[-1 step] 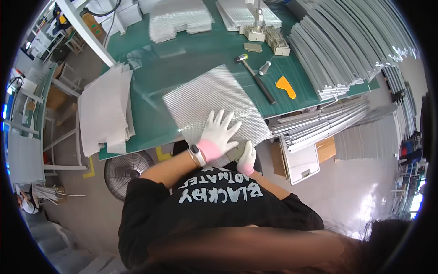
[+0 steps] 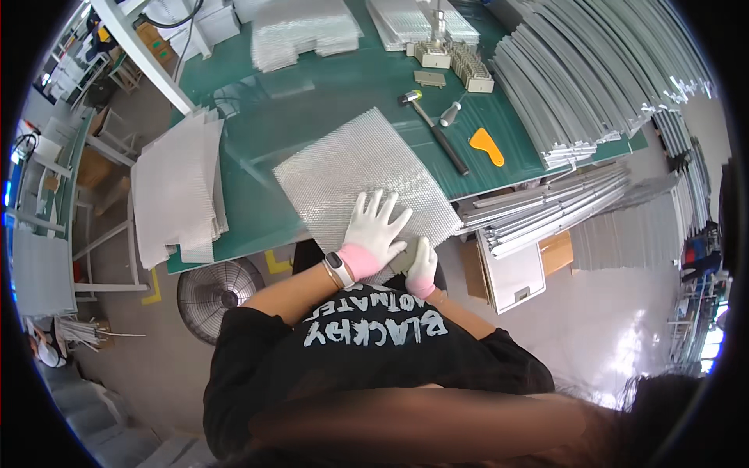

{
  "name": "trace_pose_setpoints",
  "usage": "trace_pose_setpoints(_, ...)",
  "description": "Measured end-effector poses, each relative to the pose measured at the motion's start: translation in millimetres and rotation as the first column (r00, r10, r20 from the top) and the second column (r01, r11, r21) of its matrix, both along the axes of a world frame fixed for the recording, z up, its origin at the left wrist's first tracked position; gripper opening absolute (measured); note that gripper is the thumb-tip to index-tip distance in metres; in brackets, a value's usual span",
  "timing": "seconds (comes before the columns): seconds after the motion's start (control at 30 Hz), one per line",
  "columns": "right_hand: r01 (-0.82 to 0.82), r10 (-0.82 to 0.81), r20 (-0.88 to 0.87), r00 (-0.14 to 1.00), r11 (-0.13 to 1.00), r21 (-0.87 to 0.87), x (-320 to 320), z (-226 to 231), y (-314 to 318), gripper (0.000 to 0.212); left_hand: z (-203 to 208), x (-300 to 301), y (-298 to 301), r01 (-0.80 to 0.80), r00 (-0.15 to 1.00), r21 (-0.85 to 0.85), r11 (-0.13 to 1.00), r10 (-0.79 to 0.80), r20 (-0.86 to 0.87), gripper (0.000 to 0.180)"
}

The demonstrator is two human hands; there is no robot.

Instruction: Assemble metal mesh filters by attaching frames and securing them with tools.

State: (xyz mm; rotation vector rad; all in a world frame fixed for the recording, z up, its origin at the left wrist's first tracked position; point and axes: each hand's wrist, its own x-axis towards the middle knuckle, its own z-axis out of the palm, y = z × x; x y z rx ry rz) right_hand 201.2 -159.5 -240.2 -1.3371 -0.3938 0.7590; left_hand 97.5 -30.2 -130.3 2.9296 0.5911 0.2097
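A silvery mesh-textured panel (image 2: pixel 343 164) lies at a slant on the green table, its near corner reaching over the front edge toward my body. My left hand (image 2: pixel 374 236), in a white glove with a pink cuff, rests flat on it with spread fingers. Close by on the right, my gloved right hand (image 2: pixel 422 271) has its fingers pressed together along a small flat grey-green plate (image 2: pixel 404 257) at the panel's near corner. Part of that plate and of the corner is hidden by the hands.
On the green table (image 2: pixel 265 132) lie a mallet (image 2: pixel 441 140), a screwdriver (image 2: pixel 450 114) and a yellow scraper (image 2: pixel 487 147). Beige metal blocks (image 2: pixel 472 72) stand farther back. Panels are stacked left (image 2: pixel 175 179) and right (image 2: pixel 577 86). A floor fan (image 2: pixel 218 296) stands below.
The table scene has shifted very slightly left in the picture. Both hands keep nearly the same place on the panel and plate.
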Motion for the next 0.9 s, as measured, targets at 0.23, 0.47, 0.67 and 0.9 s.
trace_pose_setpoints(0.23, -0.201, 0.194, -0.214, 0.957, 0.980, -0.009, 12.6, 33.2, -0.7, 0.015, 0.2, -2.1, 2.3, -0.037, 0.991, -0.073, 0.997, 0.046, 0.123, 0.051)
trace_pose_setpoints(0.47, -0.064, 0.077, -0.113, 0.991, 0.991, 0.120, 4.1, 15.9, 21.7, 0.026, 0.0, 3.7, 3.9, -0.090, 0.996, 0.030, 0.996, 0.089, 0.017, 0.050)
trace_pose_setpoints(0.67, -0.588, 0.815, 0.487, 0.315, 0.570, -0.574, 60.2, 58.0, 45.8, 0.047, 10.5, -15.5, 107.8, 0.085, 0.995, 0.072, 0.994, -0.089, 0.047, 0.047)
trace_pose_setpoints(0.9, 0.196, 0.947, 0.318, 0.052, 0.302, -0.933, 170.7, -2.3, -18.1, 0.021, 9.2, -44.7, 10.0, 0.392, 0.840, -0.326, 0.860, -0.191, 0.508, 0.023)
